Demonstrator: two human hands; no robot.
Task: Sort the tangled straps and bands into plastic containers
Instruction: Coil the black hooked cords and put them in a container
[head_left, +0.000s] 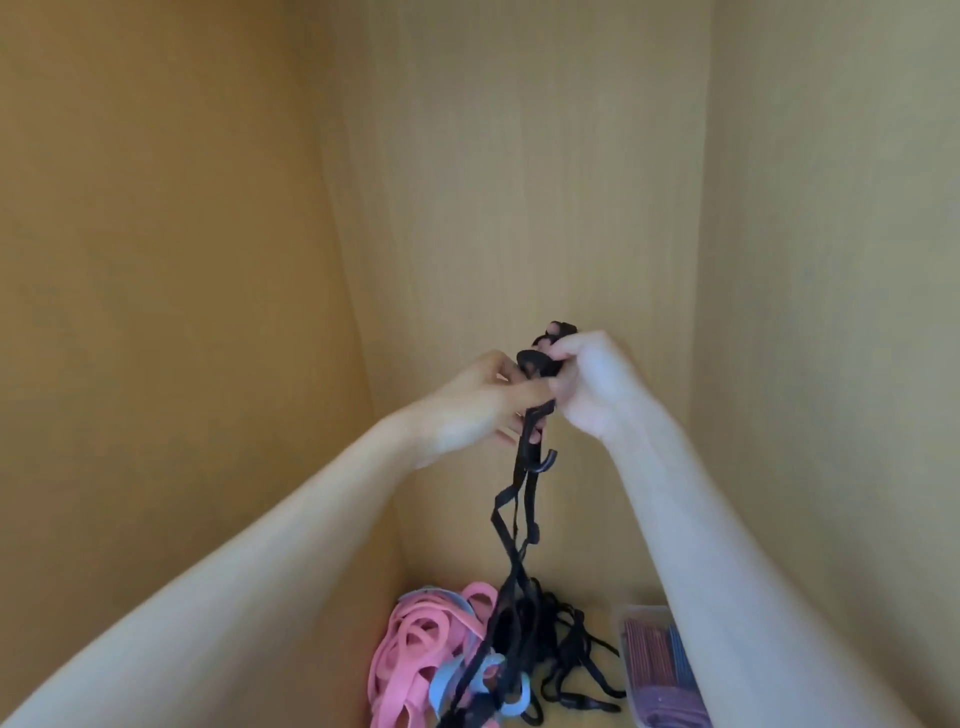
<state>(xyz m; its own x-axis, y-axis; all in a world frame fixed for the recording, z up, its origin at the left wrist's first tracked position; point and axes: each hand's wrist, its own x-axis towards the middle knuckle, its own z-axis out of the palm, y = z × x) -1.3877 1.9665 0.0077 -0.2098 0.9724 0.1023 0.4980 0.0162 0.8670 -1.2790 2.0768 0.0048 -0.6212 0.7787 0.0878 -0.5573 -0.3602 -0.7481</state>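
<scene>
Both hands are raised at frame centre, in front of the wooden back panel (519, 182) of a cabinet

black strap (519, 499) is held up by its top end:
- right hand (587, 384): fingers curled round a bunched wad of the strap, thumb side toward the left hand
- left hand (478, 400): at 8 o'clock of the right hand, touching it; strap is pinched just under the wad, and the fingertips are partly hidden by the strap

The strap hangs toward 6 o'clock from the hands, twisted. A black plastic hook (540, 462) is seen on it just below the left hand. Its lower end runs into the black strap tangle (566, 644) on the cabinet floor (597, 603)

Bottom edge of the frame:
- pink bands (410, 654) are piled at 9 o'clock of the tangle, touching it
- blue bands (493, 670) are mixed in between pink and black
- clear plastic container (660, 670) is at 3 o'clock of the tangle, partly hidden by the right forearm; red and blue items are seen inside, type cannot be told
</scene>
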